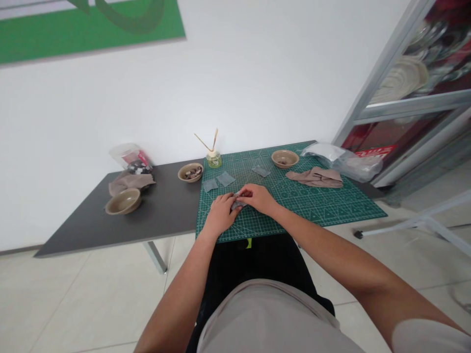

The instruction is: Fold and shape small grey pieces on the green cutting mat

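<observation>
Both my hands meet over the near part of a green cutting mat (265, 223). Between them is a small translucent grey pouch (238, 201), partly hidden by my fingers. My left hand (221, 214) grips its left side, thumb along the near edge. With fingers pinched, my right hand (257, 198) holds its upper right; a small dark bit shows there, too small to name. Just beyond lie more flat grey pouches, one (211, 185) beside another (225, 178), and a third (261, 170) farther right.
A bowl of dark and pale pieces (191, 172) stands left of a reed diffuser (214, 158). Another bowl (285, 158) sits at the mat's back. Further left are a bowl (123, 201), a brown cloth (130, 182) and a tipped plastic container (130, 156). Rightward lie a cloth (316, 177) and plastic bag (346, 161).
</observation>
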`<state>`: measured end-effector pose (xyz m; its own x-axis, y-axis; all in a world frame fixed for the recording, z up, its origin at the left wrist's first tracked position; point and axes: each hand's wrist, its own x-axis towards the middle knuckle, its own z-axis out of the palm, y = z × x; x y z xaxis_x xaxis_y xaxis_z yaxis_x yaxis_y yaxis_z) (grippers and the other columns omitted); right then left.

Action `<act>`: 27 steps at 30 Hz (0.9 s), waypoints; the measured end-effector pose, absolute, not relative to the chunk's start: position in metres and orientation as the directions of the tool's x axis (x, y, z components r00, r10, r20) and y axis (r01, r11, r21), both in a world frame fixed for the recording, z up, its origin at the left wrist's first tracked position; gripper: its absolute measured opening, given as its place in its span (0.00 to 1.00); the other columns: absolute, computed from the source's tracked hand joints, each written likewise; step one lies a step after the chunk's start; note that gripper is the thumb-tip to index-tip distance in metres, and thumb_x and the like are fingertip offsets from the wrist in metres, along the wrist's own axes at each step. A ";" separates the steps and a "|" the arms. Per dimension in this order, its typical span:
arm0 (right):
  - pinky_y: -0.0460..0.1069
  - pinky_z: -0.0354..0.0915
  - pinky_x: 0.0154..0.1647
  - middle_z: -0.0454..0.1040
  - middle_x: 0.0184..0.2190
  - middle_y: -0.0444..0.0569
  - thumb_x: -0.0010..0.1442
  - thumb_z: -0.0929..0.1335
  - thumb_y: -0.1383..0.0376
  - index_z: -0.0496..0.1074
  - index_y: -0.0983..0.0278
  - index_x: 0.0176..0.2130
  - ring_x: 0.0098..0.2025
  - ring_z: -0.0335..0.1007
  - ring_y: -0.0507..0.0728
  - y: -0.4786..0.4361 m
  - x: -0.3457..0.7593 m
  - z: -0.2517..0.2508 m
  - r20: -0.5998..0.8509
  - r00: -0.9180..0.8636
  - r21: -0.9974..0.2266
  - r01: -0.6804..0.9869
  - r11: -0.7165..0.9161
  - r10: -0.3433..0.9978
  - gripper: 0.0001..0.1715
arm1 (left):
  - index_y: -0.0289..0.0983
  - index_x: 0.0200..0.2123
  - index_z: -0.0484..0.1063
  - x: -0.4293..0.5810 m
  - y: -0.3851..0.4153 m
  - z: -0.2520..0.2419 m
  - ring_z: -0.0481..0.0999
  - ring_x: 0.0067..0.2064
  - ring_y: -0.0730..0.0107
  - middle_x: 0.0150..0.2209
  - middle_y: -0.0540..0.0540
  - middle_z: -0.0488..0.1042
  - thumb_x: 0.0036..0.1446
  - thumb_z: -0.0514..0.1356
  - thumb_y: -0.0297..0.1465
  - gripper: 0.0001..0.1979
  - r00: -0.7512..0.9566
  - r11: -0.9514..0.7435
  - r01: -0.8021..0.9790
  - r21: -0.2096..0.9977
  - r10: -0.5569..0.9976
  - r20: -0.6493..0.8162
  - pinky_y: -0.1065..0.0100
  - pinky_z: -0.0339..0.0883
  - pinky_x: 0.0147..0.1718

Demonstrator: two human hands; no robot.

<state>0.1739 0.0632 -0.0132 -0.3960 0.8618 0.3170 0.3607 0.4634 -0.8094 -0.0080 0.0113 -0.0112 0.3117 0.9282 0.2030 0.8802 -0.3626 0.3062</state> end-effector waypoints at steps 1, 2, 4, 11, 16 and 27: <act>0.48 0.67 0.37 0.76 0.31 0.44 0.55 0.74 0.64 0.77 0.62 0.33 0.33 0.73 0.53 0.063 0.173 -0.014 0.325 -0.392 -0.802 0.368 0.470 0.861 0.04 | 0.44 0.55 0.72 -0.008 0.010 -0.011 0.65 0.60 0.54 0.60 0.43 0.68 0.64 0.56 0.38 0.17 0.290 -0.340 0.893 0.296 0.936 0.200 0.53 0.61 0.56; 0.48 0.67 0.36 0.76 0.30 0.43 0.55 0.74 0.64 0.77 0.62 0.33 0.33 0.73 0.53 0.062 0.173 -0.016 0.335 -0.394 -0.790 0.378 0.483 0.856 0.04 | 0.46 0.54 0.73 -0.008 0.010 -0.010 0.65 0.59 0.54 0.59 0.44 0.68 0.64 0.56 0.38 0.17 0.271 -0.319 0.904 0.286 0.942 0.196 0.52 0.61 0.55; 0.47 0.65 0.35 0.74 0.30 0.43 0.55 0.75 0.65 0.76 0.62 0.33 0.32 0.71 0.52 0.060 0.174 -0.017 0.359 -0.403 -0.758 0.402 0.515 0.842 0.05 | 0.48 0.53 0.73 -0.008 0.009 -0.008 0.65 0.57 0.53 0.57 0.45 0.70 0.63 0.57 0.38 0.16 0.244 -0.290 0.914 0.286 0.952 0.186 0.52 0.61 0.54; 0.47 0.63 0.35 0.72 0.30 0.42 0.55 0.75 0.64 0.76 0.62 0.33 0.30 0.68 0.50 0.060 0.178 -0.019 0.382 -0.422 -0.722 0.419 0.551 0.822 0.05 | 0.43 0.52 0.70 -0.010 0.010 -0.005 0.68 0.56 0.55 0.51 0.44 0.75 0.57 0.64 0.38 0.20 0.186 -0.257 0.866 0.429 0.962 0.200 0.54 0.59 0.54; 0.47 0.63 0.37 0.73 0.31 0.43 0.56 0.74 0.66 0.77 0.62 0.35 0.32 0.69 0.51 0.061 0.176 -0.019 0.361 -0.495 -0.692 0.426 0.583 0.790 0.04 | 0.43 0.52 0.71 -0.012 0.010 -0.006 0.69 0.55 0.56 0.49 0.44 0.76 0.59 0.61 0.37 0.17 0.220 -0.297 0.838 0.457 0.952 0.214 0.52 0.59 0.56; 0.50 0.63 0.41 0.80 0.33 0.46 0.57 0.73 0.64 0.80 0.60 0.34 0.37 0.73 0.56 0.059 0.173 -0.014 0.347 -0.557 -0.538 0.541 0.646 0.755 0.03 | 0.41 0.45 0.76 -0.014 0.014 -0.010 0.68 0.48 0.57 0.43 0.44 0.72 0.60 0.60 0.35 0.12 0.248 -0.317 0.872 0.373 0.943 0.222 0.56 0.64 0.50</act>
